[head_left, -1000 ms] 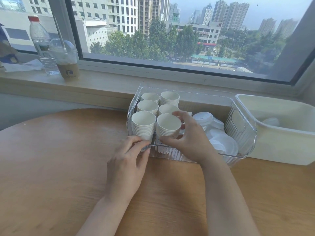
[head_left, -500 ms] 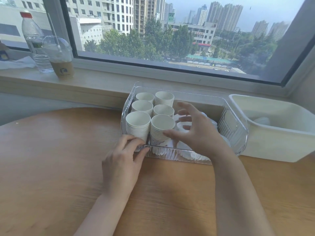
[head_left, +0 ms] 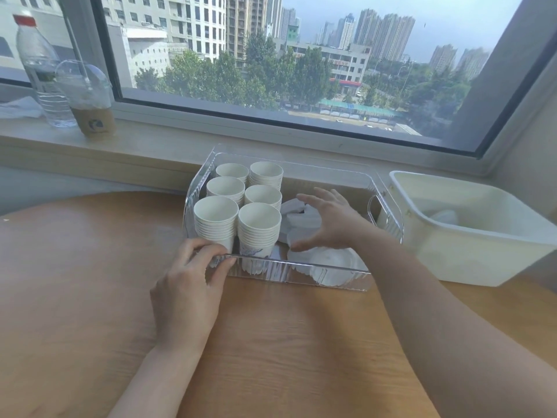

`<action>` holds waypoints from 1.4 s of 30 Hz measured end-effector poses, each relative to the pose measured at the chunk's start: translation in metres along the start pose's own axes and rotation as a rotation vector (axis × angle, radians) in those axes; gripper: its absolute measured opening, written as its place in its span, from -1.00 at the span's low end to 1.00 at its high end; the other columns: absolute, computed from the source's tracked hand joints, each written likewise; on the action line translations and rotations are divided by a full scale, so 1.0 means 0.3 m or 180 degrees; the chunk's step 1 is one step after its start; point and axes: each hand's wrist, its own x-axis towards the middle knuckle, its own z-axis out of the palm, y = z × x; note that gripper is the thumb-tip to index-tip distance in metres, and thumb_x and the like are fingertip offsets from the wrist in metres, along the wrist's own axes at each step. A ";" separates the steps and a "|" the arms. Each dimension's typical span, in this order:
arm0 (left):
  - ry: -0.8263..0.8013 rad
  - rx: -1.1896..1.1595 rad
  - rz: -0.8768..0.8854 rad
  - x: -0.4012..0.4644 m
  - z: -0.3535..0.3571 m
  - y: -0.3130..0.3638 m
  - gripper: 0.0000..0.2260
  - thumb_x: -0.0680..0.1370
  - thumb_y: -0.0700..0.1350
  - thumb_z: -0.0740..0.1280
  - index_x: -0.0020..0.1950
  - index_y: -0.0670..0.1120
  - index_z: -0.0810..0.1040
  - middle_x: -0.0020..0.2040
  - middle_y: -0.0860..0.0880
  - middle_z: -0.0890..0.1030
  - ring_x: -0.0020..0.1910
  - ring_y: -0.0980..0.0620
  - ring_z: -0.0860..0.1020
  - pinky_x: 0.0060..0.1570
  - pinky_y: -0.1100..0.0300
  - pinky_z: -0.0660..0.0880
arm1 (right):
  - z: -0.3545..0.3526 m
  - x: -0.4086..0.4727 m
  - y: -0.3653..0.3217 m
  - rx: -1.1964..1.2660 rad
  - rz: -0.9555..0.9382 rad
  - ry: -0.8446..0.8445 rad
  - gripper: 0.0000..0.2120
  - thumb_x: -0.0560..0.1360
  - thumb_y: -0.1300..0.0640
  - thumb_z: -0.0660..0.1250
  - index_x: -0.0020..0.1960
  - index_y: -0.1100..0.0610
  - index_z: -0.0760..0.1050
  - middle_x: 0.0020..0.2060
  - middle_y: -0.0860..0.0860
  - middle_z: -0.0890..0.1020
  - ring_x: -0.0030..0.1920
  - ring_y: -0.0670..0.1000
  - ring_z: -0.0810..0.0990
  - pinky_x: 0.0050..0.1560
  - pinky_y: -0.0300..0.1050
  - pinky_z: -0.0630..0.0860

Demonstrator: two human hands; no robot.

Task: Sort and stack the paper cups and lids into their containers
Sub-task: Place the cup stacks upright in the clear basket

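A clear plastic bin (head_left: 301,274) stands on the wooden table by the window. Its left half holds several stacks of white paper cups (head_left: 258,227) in two rows. White lids (head_left: 325,260) lie loose in its right half. My left hand (head_left: 193,285) grips the bin's near-left rim, fingers curled over the edge. Spread wide, my right hand (head_left: 331,221) hovers inside the bin over the lids, just right of the cup stacks, and holds nothing. At the right stands a cream tub (head_left: 470,236) with a few white lids (head_left: 446,217) inside.
On the window sill at the far left are a water bottle (head_left: 39,70) and a domed iced-coffee cup (head_left: 87,101). The wooden table (head_left: 90,297) stretches left and toward me. The cream tub sits close against the clear bin's right side.
My right hand has let go of the front-right cup stack and moved right over the lids, fingers spreading. The left hand has stayed on the bin's rim.
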 end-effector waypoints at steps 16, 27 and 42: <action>-0.0057 -0.0288 -0.0063 -0.003 0.008 -0.007 -0.87 0.48 -0.04 0.59 -0.01 0.06 0.72 0.02 0.14 0.61 -0.22 -0.04 0.62 -0.31 0.06 0.54 | 0.031 0.089 -0.013 -0.0399 0.0266 -0.0234 0.31 0.18 -0.42 0.60 0.66 -0.30 -0.16 0.62 0.01 0.17 0.63 0.24 0.01 0.50 0.42 0.28; -0.0087 -0.0282 -0.0086 0.000 0.008 -0.002 -0.85 0.47 -0.05 0.61 0.00 0.06 0.72 0.01 0.13 0.60 -0.26 -0.03 0.60 -0.30 0.12 0.47 | 0.033 0.073 -0.034 -0.0498 0.0049 0.0150 -0.41 0.51 -0.21 0.33 0.50 -0.17 0.30 0.40 0.04 0.43 0.39 0.22 0.40 0.27 0.15 0.43; -0.0099 -0.0297 -0.0086 0.003 -0.004 0.010 -0.85 0.46 -0.08 0.62 -0.01 0.03 0.73 0.01 0.09 0.62 -0.22 -0.08 0.62 -0.30 0.06 0.54 | 0.025 0.061 0.030 -0.0592 -0.0442 0.0712 -0.55 0.52 -0.07 0.51 0.37 -0.11 0.48 0.28 -0.09 0.61 0.37 0.08 0.38 0.17 0.08 0.50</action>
